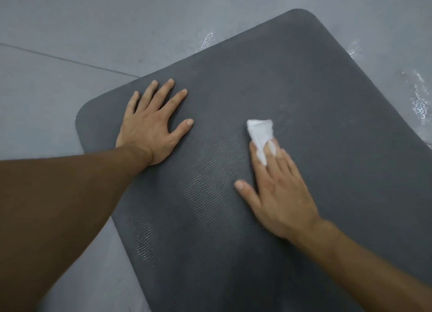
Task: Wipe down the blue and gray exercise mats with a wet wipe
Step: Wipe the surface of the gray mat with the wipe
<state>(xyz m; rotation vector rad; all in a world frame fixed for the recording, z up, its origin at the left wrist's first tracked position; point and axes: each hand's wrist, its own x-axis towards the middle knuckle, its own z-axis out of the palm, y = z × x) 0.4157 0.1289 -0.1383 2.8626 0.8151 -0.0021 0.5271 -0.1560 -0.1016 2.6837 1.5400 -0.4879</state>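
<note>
A dark gray exercise mat (304,82) with a rippled surface lies flat on the floor and fills most of the view. My left hand (152,122) rests flat on its near left corner, fingers spread. My right hand (278,190) lies on the mat's middle with straight fingers pressing a folded white wet wipe (260,133) onto it. The wipe sticks out beyond my fingertips and part of it wraps between the fingers. No blue mat is in view.
Smooth gray floor (70,31) surrounds the mat, with a thin seam line at the left. Shiny wet-looking patches (420,101) mark the floor past the mat's far and right edges.
</note>
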